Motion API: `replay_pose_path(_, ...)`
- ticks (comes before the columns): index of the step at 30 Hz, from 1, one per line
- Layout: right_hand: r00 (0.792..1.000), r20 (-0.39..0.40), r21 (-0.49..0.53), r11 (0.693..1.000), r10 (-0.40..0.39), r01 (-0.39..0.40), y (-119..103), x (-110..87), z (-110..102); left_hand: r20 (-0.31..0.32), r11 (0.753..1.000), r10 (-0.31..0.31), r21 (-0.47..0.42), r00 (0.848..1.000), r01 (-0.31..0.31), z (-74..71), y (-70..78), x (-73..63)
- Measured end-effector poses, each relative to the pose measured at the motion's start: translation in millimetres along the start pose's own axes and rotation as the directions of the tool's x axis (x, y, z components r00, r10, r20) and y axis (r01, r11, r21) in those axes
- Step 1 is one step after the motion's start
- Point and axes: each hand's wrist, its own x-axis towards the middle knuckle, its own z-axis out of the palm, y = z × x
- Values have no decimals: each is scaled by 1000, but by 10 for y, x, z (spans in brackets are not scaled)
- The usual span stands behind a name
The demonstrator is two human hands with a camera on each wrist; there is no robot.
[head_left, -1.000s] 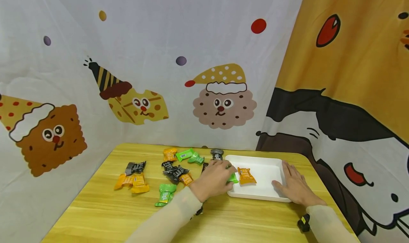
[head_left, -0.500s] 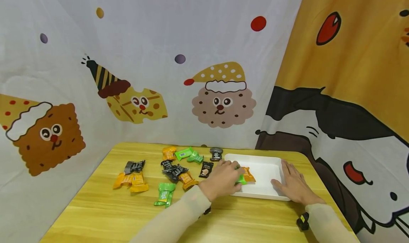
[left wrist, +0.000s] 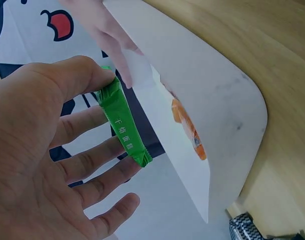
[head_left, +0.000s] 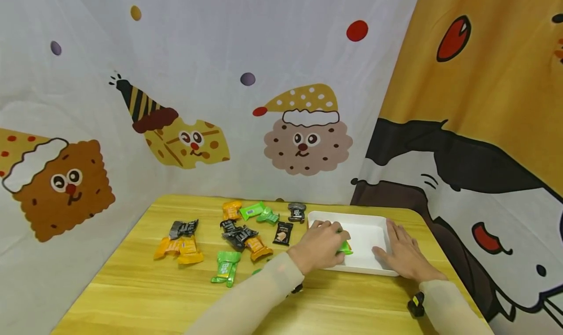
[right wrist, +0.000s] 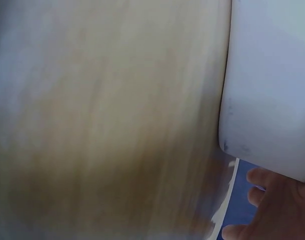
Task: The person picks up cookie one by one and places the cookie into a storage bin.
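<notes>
The left grip (head_left: 319,245) pinches a green packet (left wrist: 121,122), long axis slanting down-right in its wrist view. Both have shifted rightward; the right grip (head_left: 406,256) lies straight-fingered.

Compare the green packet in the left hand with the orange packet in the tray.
The green packet has green wrapping with pale lettering; the orange packet is mainly orange. The left hand holds the green packet, while the orange packet lies in the white tray. From the left wrist, the tray partly hides the orange packet, not the green packet. Both are wrapped.
</notes>
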Motion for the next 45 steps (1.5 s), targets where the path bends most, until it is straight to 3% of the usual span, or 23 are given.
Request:
replay_pose_path(12,999,-16,-16,999,-31,31,1,8,16,3,1000,9,-6,1000,-9,115,84,163)
replay_pose_path(22,999,-15,-16,999,-35,34,23,-2,47,73,1000,-10,-14,997,11,203,189,317)
replay_pose_path(41,999,-26,-21,999,-36,36,38,-9,44,120,998,-43,40,992,38,311,420,572)
replay_pose_path(45,999,-29,-20,999,-37,37,32,-12,49,132,999,-43,30,990,39,313,459,576)
